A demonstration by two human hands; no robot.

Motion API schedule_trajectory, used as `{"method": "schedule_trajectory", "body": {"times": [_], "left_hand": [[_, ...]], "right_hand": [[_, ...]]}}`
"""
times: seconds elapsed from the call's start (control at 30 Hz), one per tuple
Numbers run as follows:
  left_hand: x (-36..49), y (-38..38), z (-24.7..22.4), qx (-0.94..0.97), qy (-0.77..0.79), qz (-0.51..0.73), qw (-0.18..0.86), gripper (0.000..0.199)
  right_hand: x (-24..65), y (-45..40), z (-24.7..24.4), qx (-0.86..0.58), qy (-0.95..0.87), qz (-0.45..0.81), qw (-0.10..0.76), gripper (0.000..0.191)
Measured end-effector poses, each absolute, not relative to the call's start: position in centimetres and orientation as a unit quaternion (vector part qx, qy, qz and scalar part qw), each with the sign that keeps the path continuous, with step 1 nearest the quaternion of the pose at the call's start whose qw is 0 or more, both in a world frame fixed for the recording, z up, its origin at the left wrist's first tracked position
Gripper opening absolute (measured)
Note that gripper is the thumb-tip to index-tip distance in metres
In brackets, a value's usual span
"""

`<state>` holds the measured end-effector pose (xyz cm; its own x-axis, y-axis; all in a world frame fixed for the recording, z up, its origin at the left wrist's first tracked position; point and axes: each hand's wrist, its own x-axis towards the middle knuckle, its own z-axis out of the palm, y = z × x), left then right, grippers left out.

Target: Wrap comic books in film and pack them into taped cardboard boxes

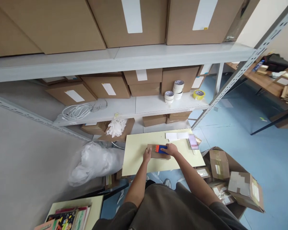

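Observation:
A small brown cardboard box (153, 155) lies on the pale yellow table (134, 151) in front of me. My left hand (147, 154) grips its left end, thumb on the top face. My right hand (171, 149) is closed on a blue-and-orange object (161, 149) that rests on or just above the box top. Its orange end points left; its exact kind is too small to make out. White paper sheets (176, 136) lie behind the box, near the table's back edge.
Metal shelving (139, 59) with cardboard boxes rises ahead. White tape rolls (178, 86), a yellow tape roll (198, 94) and a coiled white cable (77, 111) sit on its middle shelf. Clear plastic wrap (96, 163) stands left. A large carton of boxes (244, 188) is at right.

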<state>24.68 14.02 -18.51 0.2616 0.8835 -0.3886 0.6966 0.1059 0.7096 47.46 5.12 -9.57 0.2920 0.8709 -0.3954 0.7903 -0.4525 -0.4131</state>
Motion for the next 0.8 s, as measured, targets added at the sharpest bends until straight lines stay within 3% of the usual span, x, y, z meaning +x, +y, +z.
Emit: {"method": "schedule_trajectory", "body": {"times": [0.23, 0.53, 0.8], "left_hand": [[28.4, 11.9, -18.6, 0.671, 0.607, 0.047, 0.422, 0.053], [30.8, 11.0, -18.9, 0.714, 0.585, 0.015, 0.385, 0.055], [29.0, 13.1, -19.6, 0.695, 0.573, 0.046, 0.433, 0.045]], "right_hand": [[50.2, 2.4, -9.5, -0.821, -0.486, 0.289, 0.074, 0.056], [61.1, -9.4, -9.1, -0.872, -0.421, 0.248, 0.029, 0.058], [59.3, -7.5, -7.8, -0.877, -0.408, 0.253, 0.031, 0.056]]}}
